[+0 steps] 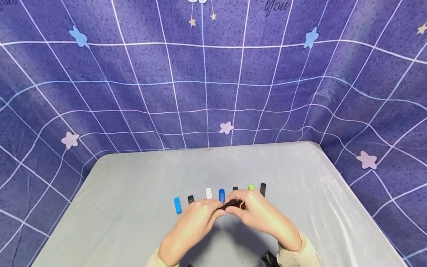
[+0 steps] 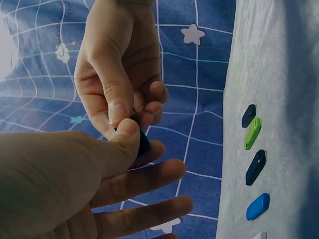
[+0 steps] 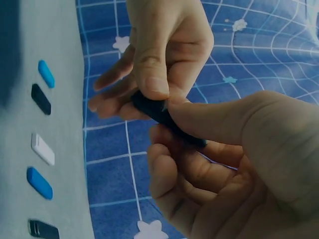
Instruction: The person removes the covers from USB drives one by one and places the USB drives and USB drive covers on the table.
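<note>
Both hands meet above the table and pinch one small dark stick, one hand at each end. In the head view the left hand [image 1: 197,220] and right hand [image 1: 263,213] hold the dark stick [image 1: 230,204] between thumbs and fingers. The right wrist view shows the dark stick [image 3: 172,121] slanting between the left thumb and the right thumb, its ends partly covered. From the left wrist, only a bit of the dark stick [image 2: 143,144] shows under the left thumb; the other fingers of the left hand [image 2: 75,174] are extended.
Behind the hands a row of small sticks lies on the grey table [image 1: 133,185]: light blue [image 1: 178,205], black [image 1: 191,199], white [image 1: 208,193], dark blue [image 1: 221,195], another black [image 1: 235,188], green [image 1: 251,187] and black [image 1: 262,189]. A patterned curtain [image 1: 186,96] surrounds the table's back and sides.
</note>
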A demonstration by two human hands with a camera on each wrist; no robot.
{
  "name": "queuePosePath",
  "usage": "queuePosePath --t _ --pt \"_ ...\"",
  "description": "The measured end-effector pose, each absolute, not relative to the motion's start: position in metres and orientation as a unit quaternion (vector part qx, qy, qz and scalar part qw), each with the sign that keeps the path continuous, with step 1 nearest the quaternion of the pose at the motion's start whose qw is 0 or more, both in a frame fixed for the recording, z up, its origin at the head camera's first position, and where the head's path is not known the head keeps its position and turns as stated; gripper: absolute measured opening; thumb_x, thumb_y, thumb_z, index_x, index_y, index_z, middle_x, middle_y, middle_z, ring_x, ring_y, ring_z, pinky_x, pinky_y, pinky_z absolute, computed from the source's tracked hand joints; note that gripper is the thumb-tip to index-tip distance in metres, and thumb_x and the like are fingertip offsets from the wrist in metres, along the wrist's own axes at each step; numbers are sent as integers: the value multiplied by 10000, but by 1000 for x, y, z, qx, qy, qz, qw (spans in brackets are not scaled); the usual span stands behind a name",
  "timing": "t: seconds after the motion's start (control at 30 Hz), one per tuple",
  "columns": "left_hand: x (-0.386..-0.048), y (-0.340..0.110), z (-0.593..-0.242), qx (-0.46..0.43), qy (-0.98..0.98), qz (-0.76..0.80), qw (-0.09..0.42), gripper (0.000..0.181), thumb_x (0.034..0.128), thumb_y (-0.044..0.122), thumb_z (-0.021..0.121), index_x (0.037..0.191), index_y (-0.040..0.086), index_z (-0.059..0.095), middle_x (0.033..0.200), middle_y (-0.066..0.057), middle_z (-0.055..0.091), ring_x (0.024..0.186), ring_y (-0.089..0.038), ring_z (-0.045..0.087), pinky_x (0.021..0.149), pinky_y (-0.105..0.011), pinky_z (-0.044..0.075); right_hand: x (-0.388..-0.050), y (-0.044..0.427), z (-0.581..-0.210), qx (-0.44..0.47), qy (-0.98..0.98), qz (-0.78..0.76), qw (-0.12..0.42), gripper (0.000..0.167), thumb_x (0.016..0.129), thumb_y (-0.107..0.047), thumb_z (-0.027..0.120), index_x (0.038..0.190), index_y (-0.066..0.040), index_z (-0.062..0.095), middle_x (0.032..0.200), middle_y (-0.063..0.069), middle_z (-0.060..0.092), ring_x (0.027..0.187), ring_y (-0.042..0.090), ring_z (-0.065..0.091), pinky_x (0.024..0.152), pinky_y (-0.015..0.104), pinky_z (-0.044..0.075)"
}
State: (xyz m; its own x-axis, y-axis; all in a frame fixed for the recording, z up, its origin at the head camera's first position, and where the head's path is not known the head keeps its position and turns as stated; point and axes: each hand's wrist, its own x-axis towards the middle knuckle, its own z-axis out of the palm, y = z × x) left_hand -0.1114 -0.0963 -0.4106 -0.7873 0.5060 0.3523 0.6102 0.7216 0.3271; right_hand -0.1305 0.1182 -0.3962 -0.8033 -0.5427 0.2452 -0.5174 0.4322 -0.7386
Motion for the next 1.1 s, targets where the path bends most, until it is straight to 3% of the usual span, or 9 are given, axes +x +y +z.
queuePosePath --t 0.17,0.3,0.5,0.77,1.1 --pt "-112 -95 -411 -318 -910 -214 158 271 964 419 647 775 225 638 703 175 549 648 -4 485 602 -182 420 -130 118 -395 -330 826 -457 -4 22 930 -214 771 942 -206 755 826 -133 657 774 8 601 709 241 559" --pt "-111 -92 -414 -322 -902 -218 188 277 907 428 717 722 238 639 646 177 523 612 -3 463 573 -171 404 -128 117 -394 -323 828 -459 -23 79 924 -210 771 888 -257 719 825 -148 615 796 44 586 705 252 557" --pt "-111 -92 -414 -316 -906 -216 179 272 952 467 665 782 258 699 682 188 585 637 16 507 595 -195 460 -127 115 -394 -302 815 -495 18 74 982 -160 694 960 -225 722 931 -105 719 840 66 685 744 256 589" --pt "-112 -102 -408 -275 -919 -213 187 232 928 457 703 779 279 698 687 190 575 605 40 484 549 -169 413 -125 117 -392 -292 808 -509 48 56 1010 -201 673 1034 -160 702 824 -23 737 672 54 662 626 294 587" --pt "-111 -106 -403 -273 -919 -227 170 294 957 506 652 816 250 627 651 175 442 571 12 389 513 -157 340 -124 117 -390 -306 827 -471 12 110 984 -212 712 1084 -221 758 958 -101 723 820 36 646 691 239 561"
